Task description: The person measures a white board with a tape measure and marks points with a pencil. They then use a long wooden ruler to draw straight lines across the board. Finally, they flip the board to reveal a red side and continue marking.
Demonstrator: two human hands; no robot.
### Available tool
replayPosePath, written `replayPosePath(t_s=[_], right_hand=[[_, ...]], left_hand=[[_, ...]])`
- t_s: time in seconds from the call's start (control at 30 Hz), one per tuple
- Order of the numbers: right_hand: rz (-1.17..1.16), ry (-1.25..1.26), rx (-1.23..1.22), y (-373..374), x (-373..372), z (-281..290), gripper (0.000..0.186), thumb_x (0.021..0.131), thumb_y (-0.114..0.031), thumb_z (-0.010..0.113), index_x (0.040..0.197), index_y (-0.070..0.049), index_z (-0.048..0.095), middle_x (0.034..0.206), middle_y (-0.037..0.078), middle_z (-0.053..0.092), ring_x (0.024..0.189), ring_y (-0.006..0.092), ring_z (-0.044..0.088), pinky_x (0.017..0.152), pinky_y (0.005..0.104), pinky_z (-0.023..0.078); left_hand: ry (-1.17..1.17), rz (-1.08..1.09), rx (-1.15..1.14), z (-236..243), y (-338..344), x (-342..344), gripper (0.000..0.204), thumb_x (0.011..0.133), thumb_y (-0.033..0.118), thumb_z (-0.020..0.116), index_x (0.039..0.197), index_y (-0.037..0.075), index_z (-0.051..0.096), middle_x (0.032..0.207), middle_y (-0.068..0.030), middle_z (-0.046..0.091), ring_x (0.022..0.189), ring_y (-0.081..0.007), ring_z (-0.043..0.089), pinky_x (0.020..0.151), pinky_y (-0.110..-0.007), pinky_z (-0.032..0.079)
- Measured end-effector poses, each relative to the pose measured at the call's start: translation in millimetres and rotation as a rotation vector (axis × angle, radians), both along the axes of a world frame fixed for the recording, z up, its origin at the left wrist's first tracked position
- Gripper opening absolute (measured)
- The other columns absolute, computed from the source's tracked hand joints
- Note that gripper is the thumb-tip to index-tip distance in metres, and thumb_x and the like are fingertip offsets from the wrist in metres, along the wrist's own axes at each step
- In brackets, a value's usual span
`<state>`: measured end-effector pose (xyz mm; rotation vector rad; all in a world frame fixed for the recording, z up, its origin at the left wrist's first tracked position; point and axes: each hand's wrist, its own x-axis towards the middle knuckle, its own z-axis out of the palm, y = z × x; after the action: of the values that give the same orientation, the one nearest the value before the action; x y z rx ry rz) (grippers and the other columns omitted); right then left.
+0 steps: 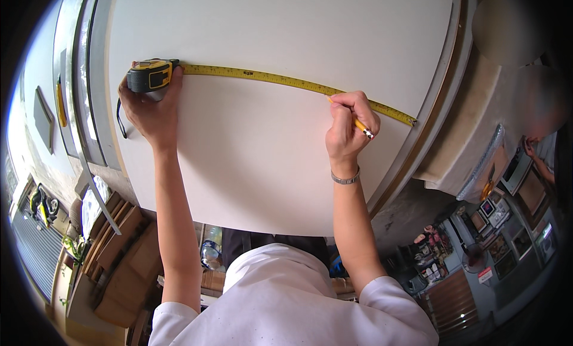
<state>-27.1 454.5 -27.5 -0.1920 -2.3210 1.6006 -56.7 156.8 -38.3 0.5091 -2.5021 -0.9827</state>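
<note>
A large white board lies flat in front of me. My left hand grips a black and yellow tape measure near the board's left side, its dark wrist strap hanging loose. From the case the yellow blade runs out across the board, and its hooked end reaches close to the right edge. In my right hand is a yellow pencil, pinched between the fingers. The pencil's point is at the lower edge of the blade, and its eraser end points back toward me.
Past the board's left edge lie a metal straightedge and a yellow tool. Cardboard and wood panels stack at lower left. To the right, a person is near a beige surface; a fan and frames stand below.
</note>
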Motion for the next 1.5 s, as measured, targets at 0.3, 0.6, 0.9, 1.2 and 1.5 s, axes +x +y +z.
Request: replayPosePath(t_s=[0.3,0.6,0.9,1.2,1.5], right_hand=[[-0.016,0.040,0.013,3,0,-1,0.015,0.074,0.009,0.048,0.070,0.002,0.060,0.062,0.006,0.060,0.047,0.0098,0.048,0.045,0.0243,0.035],[-0.003,0.042,0.031,2,0,0,0.016,0.075,0.009,0.048,0.071,0.002,0.061,0.062,0.007,0.061,0.048,0.0102,0.050,0.045,0.0245,0.036],[-0.008,0.033,0.015,1,-1,2,0.015,0.075,0.010,0.048,0.072,0.003,0.061,0.060,0.006,0.058,0.048,0.0107,0.050,0.045,0.0245,0.036],[-0.104,0.118,-0.095,7,3,-6,0.014,0.074,0.006,0.049,0.073,0.003,0.063,0.065,0.007,0.060,0.049,0.0082,0.046,0.046,0.0221,0.033],[-0.062,-0.059,-0.093,-31,1,14,0.015,0.078,0.007,0.050,0.080,0.005,0.064,0.072,0.005,0.058,0.054,0.0058,0.039,0.051,0.0219,0.030]], left_hand=[[0.007,0.000,0.033,-1,1,-1,0.070,0.076,0.024,0.094,0.125,-0.008,0.057,0.121,-0.0158,0.061,0.108,-0.0217,0.064,0.096,-0.035,0.058],[-0.019,-0.004,0.037,-3,-3,0,0.076,0.072,0.028,0.096,0.124,-0.006,0.053,0.121,-0.0176,0.060,0.111,-0.0237,0.063,0.100,-0.037,0.056],[0.005,-0.007,0.035,-2,0,0,0.068,0.076,0.018,0.093,0.126,-0.007,0.055,0.123,-0.0161,0.062,0.110,-0.0218,0.065,0.098,-0.036,0.057],[-0.014,0.007,-0.002,-3,-4,-1,0.077,0.068,0.029,0.097,0.122,-0.004,0.054,0.122,-0.0179,0.062,0.117,-0.0281,0.062,0.104,-0.039,0.051],[-0.006,-0.009,-0.063,-5,-5,1,0.078,0.067,0.034,0.096,0.122,0.000,0.053,0.122,-0.0172,0.062,0.116,-0.0318,0.062,0.101,-0.042,0.050]])
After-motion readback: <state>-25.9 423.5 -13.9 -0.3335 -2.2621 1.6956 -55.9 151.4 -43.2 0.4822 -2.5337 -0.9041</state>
